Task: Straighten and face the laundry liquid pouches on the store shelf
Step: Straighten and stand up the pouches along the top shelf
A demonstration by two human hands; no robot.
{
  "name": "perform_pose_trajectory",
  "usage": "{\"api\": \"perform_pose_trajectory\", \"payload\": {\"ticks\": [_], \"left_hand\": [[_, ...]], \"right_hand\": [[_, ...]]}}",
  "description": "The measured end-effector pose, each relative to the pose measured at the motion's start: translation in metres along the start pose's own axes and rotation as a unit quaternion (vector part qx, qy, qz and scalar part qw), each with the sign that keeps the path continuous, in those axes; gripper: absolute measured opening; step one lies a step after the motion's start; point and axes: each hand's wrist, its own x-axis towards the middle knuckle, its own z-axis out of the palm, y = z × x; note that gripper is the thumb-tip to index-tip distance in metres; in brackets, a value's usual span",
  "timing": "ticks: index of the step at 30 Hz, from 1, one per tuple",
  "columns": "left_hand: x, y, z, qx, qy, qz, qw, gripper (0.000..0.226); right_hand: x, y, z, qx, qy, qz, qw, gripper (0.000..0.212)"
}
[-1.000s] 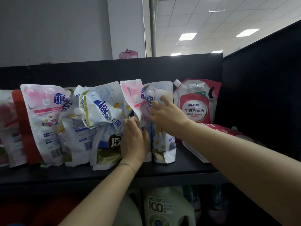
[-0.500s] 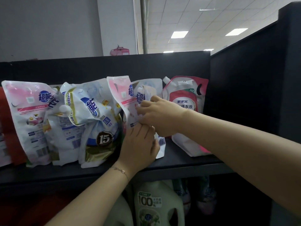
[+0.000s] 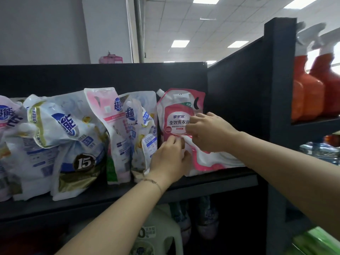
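- Both hands are up on the shelf (image 3: 211, 183), close together at its right end (almost touching each other).
- Red pouch (image 3: 179, 111) stands upright and faces out right behind the hands, spout at its top left corner, just beside the black side panel (image 3: 239, 92).
- A second pouch, the flat pouch (image 3: 219, 162), is white with pink swirls. It lies on its side under the right forearm, and its white top end comes up between the two hands.
- Right hand (image 3: 209, 131): fingers curled narrow, and they look to be gripping that white top end. The fingertips overlap the red pouch's label.
- Left hand (image 3: 169, 159): fingers bent in against the bottom of the red pouch where the flat one meets it. I honestly cannot tell if it's pinching anything.
- Left of the left hand is a messy row of white pouches (image 3: 73, 129), leaning and crumpled against each other, with a pink-topped one (image 3: 106, 109) among them.
- Past the right arm, orange spray bottles (image 3: 309, 92) sit in the next bay.
- Below the hands there's a white jug (image 3: 158, 234).
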Motion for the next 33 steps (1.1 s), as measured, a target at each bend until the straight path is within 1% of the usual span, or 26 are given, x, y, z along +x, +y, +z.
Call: {"api": "perform_pose_trajectory", "payload": {"ticks": [2, 4, 6, 7, 8, 10, 11, 12, 13, 15, 17, 19, 20, 22, 25, 29, 31, 33], "left_hand": [[0.007, 0.003, 0.007, -0.084, -0.034, -0.086, 0.992, 0.033], [0.015, 0.006, 0.014, -0.16, -0.043, -0.151, 0.975, 0.037], [0.02, 0.009, 0.019, -0.204, -0.036, -0.189, 0.96, 0.045], [0.022, 0.013, 0.02, -0.191, -0.025, -0.179, 0.965, 0.05], [0.023, 0.016, 0.02, -0.147, -0.016, -0.153, 0.977, 0.055], [0.026, 0.027, 0.018, -0.004, -0.02, -0.059, 0.998, 0.062], [0.027, 0.034, 0.017, 0.072, -0.026, -0.003, 0.997, 0.064], [0.028, 0.042, 0.017, 0.14, -0.028, 0.045, 0.989, 0.065], [0.029, 0.05, 0.018, 0.191, -0.028, 0.075, 0.978, 0.068], [0.033, 0.062, 0.023, 0.244, -0.046, 0.084, 0.965, 0.075], [0.038, 0.068, 0.03, 0.258, -0.097, 0.063, 0.959, 0.088], [0.042, 0.07, 0.036, 0.264, -0.134, 0.048, 0.954, 0.107], [0.042, 0.069, 0.039, 0.27, -0.136, 0.049, 0.952, 0.114], [0.041, 0.065, 0.044, 0.267, -0.12, 0.052, 0.955, 0.12], [0.039, 0.061, 0.045, 0.239, -0.108, 0.046, 0.964, 0.115], [0.04, 0.056, 0.04, 0.241, -0.114, 0.056, 0.962, 0.097], [0.041, 0.048, 0.039, 0.246, -0.122, 0.053, 0.96, 0.093], [0.041, 0.039, 0.035, 0.242, -0.125, 0.048, 0.961, 0.089]], "right_hand": [[-0.009, 0.008, 0.007, 0.042, -0.048, 0.063, 0.996, 0.014], [-0.015, 0.016, 0.016, 0.098, -0.076, 0.122, 0.985, 0.016], [-0.019, 0.024, 0.027, 0.144, -0.116, 0.18, 0.966, 0.02], [-0.021, 0.028, 0.034, 0.167, -0.132, 0.21, 0.954, 0.02], [-0.023, 0.031, 0.04, 0.187, -0.144, 0.239, 0.942, 0.02], [-0.026, 0.036, 0.051, 0.212, -0.159, 0.283, 0.922, 0.017], [-0.027, 0.037, 0.055, 0.222, -0.171, 0.298, 0.913, 0.014], [-0.027, 0.038, 0.057, 0.233, -0.185, 0.309, 0.903, 0.011], [-0.027, 0.038, 0.058, 0.245, -0.2, 0.316, 0.894, 0.009], [-0.026, 0.037, 0.059, 0.258, -0.215, 0.328, 0.883, 0.01], [-0.025, 0.038, 0.059, 0.263, -0.202, 0.334, 0.882, 0.013], [-0.024, 0.038, 0.056, 0.267, -0.199, 0.334, 0.882, 0.016], [-0.023, 0.038, 0.055, 0.265, -0.199, 0.33, 0.884, 0.018], [-0.022, 0.037, 0.051, 0.265, -0.204, 0.328, 0.884, 0.017], [-0.02, 0.037, 0.046, 0.272, -0.178, 0.333, 0.885, 0.014], [-0.02, 0.039, 0.042, 0.273, -0.145, 0.348, 0.885, 0.017], [-0.022, 0.04, 0.044, 0.264, -0.149, 0.358, 0.883, 0.018], [-0.025, 0.044, 0.051, 0.263, -0.154, 0.383, 0.872, 0.025]]}}
